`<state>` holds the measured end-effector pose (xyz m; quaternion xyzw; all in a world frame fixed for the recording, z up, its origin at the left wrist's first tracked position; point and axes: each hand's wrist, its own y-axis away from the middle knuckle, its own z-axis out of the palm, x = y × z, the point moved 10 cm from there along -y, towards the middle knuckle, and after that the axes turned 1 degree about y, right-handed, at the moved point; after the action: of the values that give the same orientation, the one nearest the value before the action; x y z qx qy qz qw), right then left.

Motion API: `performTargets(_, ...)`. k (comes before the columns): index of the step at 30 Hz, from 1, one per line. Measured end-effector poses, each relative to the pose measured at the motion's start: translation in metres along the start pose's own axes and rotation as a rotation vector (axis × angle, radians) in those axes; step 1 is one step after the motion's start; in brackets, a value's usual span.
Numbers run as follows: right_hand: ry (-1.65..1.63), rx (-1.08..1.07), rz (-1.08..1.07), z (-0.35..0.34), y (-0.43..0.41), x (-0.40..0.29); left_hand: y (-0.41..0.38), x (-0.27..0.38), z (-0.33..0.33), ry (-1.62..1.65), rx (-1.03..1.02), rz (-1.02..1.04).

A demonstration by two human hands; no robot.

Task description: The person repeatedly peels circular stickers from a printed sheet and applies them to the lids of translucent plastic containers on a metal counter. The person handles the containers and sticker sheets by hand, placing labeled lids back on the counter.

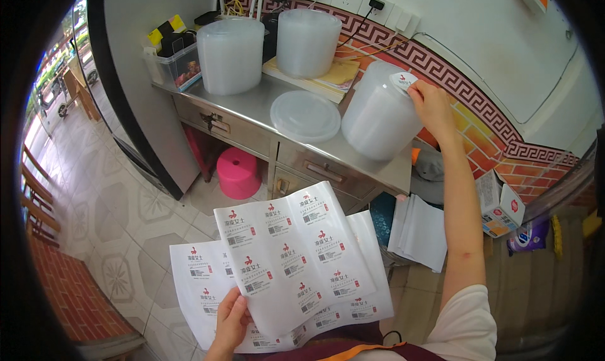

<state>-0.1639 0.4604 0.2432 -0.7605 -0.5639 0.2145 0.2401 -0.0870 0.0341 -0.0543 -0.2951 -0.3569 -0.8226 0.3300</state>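
Observation:
My left hand (233,316) grips printed sticker sheets (286,262) by their lower left edge. White labels with a red figure, writing and codes cover the sheets. At the counter's right end stands a tall stack of round translucent plastic lids (380,113). My right hand (432,108) pinches a white oval sticker (402,81) at the top of this stack; whether it is stuck down cannot be told. A single translucent lid (305,116) lies flat left of that stack. Two more lid stacks, one at the left (230,56) and one at the back (308,44), stand upright.
The steel counter (264,94) has drawers below. A clear plastic bin (175,68) stands at its left end, beside a refrigerator (137,77). Papers (347,75) lie under the back stack. A pink stool (238,174) sits underneath; a carton (498,205) is at right.

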Motion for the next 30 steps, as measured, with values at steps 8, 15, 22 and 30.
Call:
performTargets(8,-0.199,-0.378,0.125,0.014,-0.029,0.021,-0.002,0.007,-0.004,-0.048,0.076,0.043)
performTargets(15,-0.377,-0.268,0.091,0.064,-0.032,0.077,-0.009,0.019,-0.009,-0.351,0.201,0.069)
performTargets(22,-0.508,-0.024,0.031,0.016,0.047,-0.088,-0.002,0.015,-0.011,-0.272,0.262,0.123)
performTargets(30,-0.978,-0.431,-0.352,0.064,0.247,-0.281,-0.008,0.022,0.011,-0.248,0.096,0.137)
